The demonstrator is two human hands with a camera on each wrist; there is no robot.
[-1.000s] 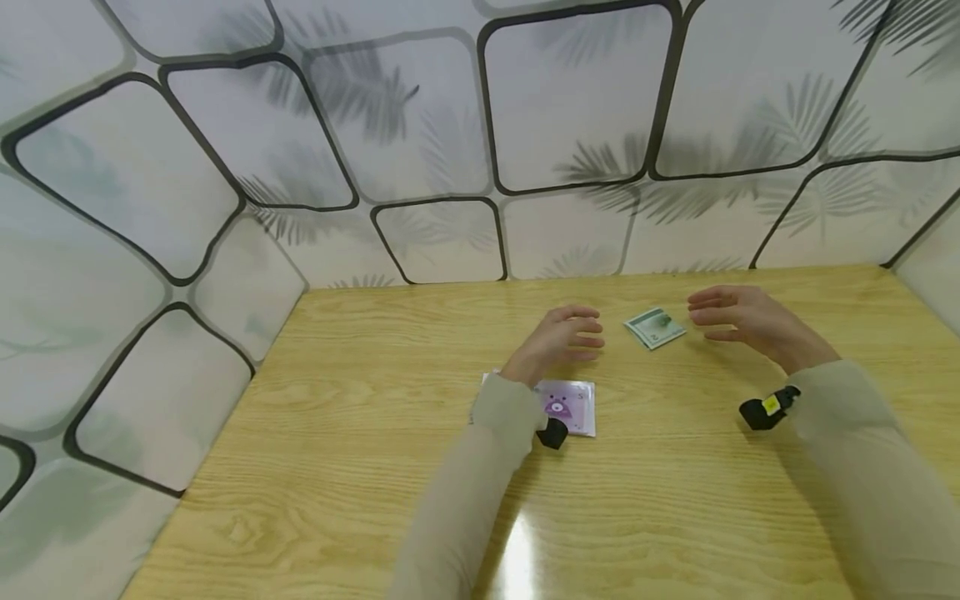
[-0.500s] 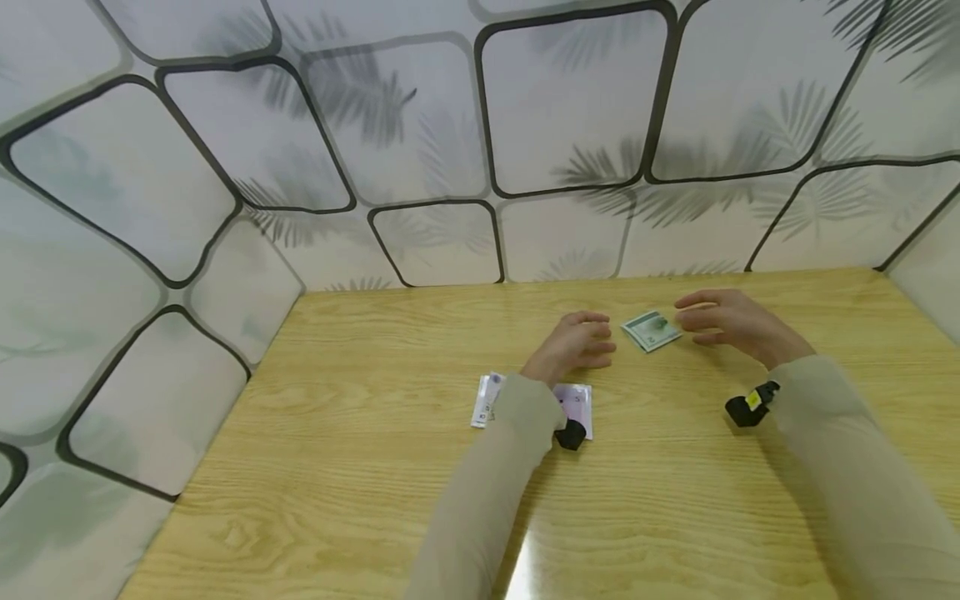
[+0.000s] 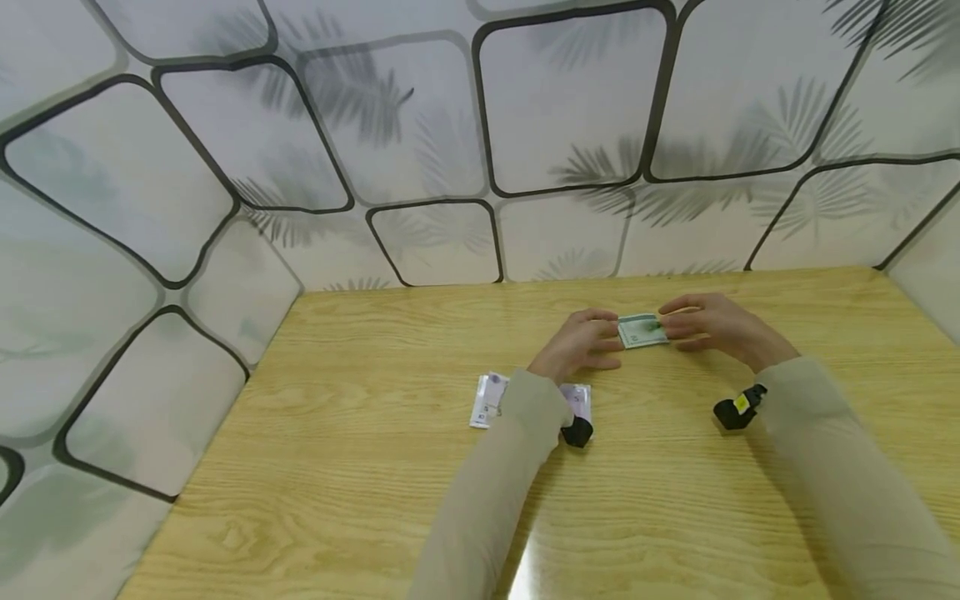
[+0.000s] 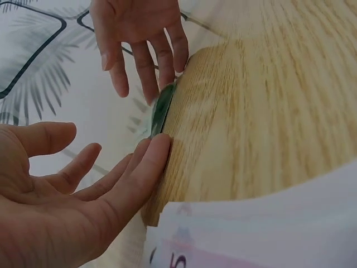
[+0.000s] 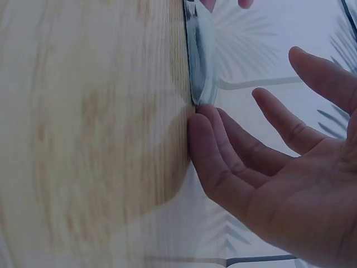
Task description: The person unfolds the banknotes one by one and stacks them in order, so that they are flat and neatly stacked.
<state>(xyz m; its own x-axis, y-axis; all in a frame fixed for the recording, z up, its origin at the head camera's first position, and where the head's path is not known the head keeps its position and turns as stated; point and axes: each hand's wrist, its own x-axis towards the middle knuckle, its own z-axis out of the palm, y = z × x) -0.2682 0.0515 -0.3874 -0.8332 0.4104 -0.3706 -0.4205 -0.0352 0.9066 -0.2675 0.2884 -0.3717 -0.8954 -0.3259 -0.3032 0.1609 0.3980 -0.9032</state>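
A small flat green-and-white packet (image 3: 642,332) with printed figures lies on the wooden table between my two hands. My left hand (image 3: 581,343) is at its left end, fingertips against the edge and fingers extended. From the other side my right hand (image 3: 716,329) meets the right end with gently bent, relaxed fingers. In the left wrist view the packet (image 4: 162,109) bridges the fingertips of both hands, seen nearly edge-on. The right wrist view has the fingertips (image 5: 202,125) right at the packet's near end, with the thumb held away from it.
Beneath my left forearm lie purple-and-white flat pieces: a pale one (image 3: 487,402) to its left and a purple one (image 3: 577,398) to its right, partly hidden by the sleeve and wrist camera. The patterned wall (image 3: 562,233) rises behind the table's far edge.
Both hands have closed in on the green packet, the left moving right and the right moving left. The packet has turned straighter, its ends now at the fingertips.
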